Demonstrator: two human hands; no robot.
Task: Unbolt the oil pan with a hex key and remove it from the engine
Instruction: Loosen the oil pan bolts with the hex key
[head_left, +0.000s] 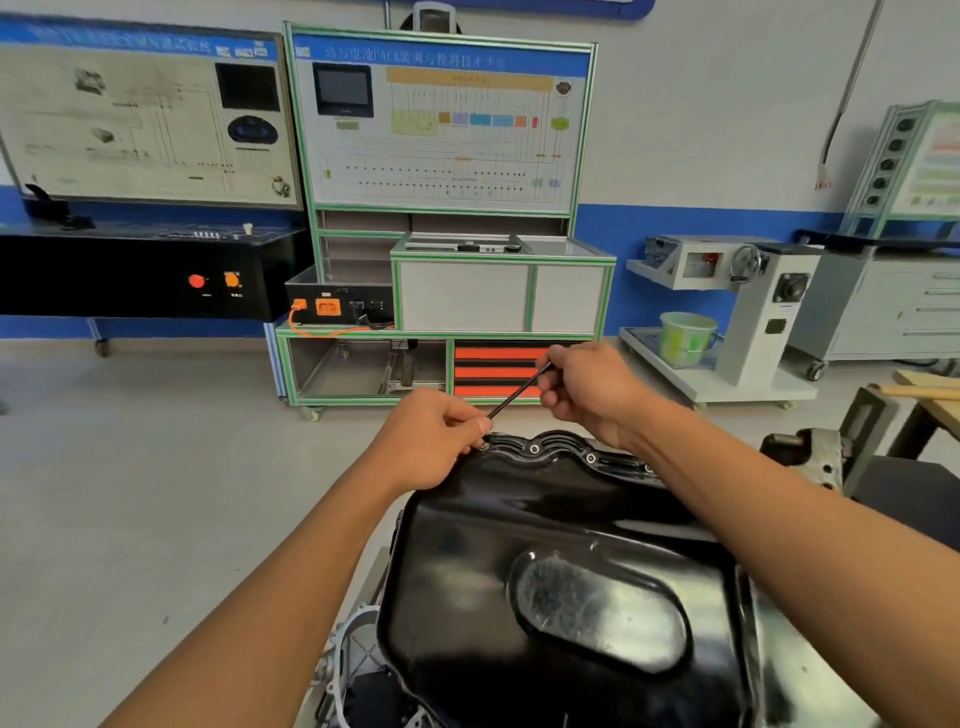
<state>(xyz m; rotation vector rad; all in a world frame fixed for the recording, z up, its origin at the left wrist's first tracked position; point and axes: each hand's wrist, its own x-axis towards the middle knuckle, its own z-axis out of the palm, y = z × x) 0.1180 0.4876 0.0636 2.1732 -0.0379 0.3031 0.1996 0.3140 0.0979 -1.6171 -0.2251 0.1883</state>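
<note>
A glossy black oil pan (519, 530) lies bottom-up on the engine in front of me. Its far flange carries a row of bolts (534, 448). A thin black hex key (514, 396) slants from the far left corner bolt up toward the right. My left hand (431, 441) pinches the key's lower end at that corner bolt, fingers curled. My right hand (587, 389) grips the key's upper end. The corner bolt itself is mostly hidden by my left fingers.
Engine casting (353, 654) shows below the pan's left edge. An engine stand part (821, 457) and a wooden bench (930, 400) sit at the right. Across open floor stand a green-framed training cabinet (441, 291), a black console (145, 275) and a grey machine with a green bucket (685, 338).
</note>
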